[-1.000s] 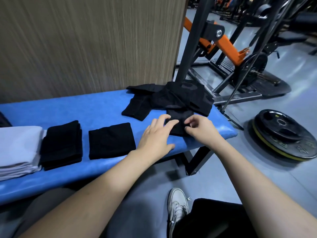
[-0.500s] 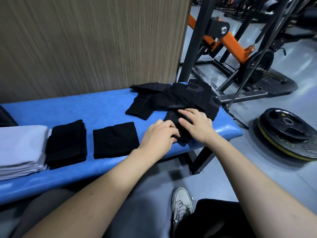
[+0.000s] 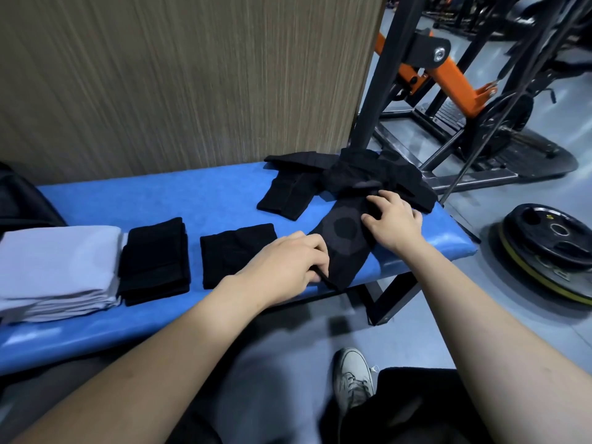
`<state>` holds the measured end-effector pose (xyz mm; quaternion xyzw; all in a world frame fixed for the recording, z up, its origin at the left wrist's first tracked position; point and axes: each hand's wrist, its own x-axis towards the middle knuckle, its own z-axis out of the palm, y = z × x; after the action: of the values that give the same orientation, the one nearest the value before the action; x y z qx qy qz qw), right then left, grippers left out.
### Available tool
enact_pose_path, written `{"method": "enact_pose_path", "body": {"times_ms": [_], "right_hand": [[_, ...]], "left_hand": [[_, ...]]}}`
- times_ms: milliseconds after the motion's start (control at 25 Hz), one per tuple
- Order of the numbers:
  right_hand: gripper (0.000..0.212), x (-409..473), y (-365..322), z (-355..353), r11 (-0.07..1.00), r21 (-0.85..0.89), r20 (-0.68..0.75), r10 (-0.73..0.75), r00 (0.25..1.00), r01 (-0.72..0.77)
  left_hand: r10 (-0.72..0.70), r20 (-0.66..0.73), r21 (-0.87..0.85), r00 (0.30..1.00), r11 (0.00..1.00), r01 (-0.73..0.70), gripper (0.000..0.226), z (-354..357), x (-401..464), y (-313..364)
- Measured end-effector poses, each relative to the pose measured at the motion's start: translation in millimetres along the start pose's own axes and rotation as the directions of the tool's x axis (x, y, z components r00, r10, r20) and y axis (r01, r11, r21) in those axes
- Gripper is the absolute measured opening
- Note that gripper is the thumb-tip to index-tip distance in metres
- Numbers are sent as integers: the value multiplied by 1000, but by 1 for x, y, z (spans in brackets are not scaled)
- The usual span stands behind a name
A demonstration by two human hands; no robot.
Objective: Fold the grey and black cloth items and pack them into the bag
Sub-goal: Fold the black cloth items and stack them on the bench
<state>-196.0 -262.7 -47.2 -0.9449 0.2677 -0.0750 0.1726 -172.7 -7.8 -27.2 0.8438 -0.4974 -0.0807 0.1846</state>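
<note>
Desk: blue padded desk (image 3: pixel 192 200) set against a wood-grain panel (image 3: pixel 179 78).
Cloth in work: black cloth with a grey ring pattern (image 3: pixel 344 238) lies spread near the desk's right front edge.
Left hand: left hand (image 3: pixel 288 257) has its fingers curled, pinching the cloth's near left edge.
Right hand: right hand (image 3: pixel 394 221) lies on the cloth's far end, fingers spread and fairly straight, pressing down.
Unfolded pile: heap of black cloths (image 3: pixel 352 181) at the desk's far right corner, touching the cloth in work.
Folded items: two folded black cloths (image 3: pixel 238 254) (image 3: pixel 155 261) side by side; folded grey stack (image 3: pixel 57 267) just left of them.
Floor: weight plates (image 3: pixel 551 248) to the right; white shoe (image 3: pixel 352 379) below.
</note>
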Motion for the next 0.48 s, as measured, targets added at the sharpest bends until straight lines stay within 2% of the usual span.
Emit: {"method": "enact_pose_path", "body": {"times_ms": [120,280,480], "right_hand": [[54,0,-5,-1,999,6,4,42,999,-42],[54,-5,-14,-9,995,-58,-74,83,994,-87],[42,-23,-3,-32,955,218,47,194,980,-200]], "left_hand": [[37,20,25,999,999,-38,9,-3,-10,-4],[62,-11,81,998,995,-61,9,-4,-16,-5],[48,-47,118,998,992,-42,20,-4,-15,-1]]}}
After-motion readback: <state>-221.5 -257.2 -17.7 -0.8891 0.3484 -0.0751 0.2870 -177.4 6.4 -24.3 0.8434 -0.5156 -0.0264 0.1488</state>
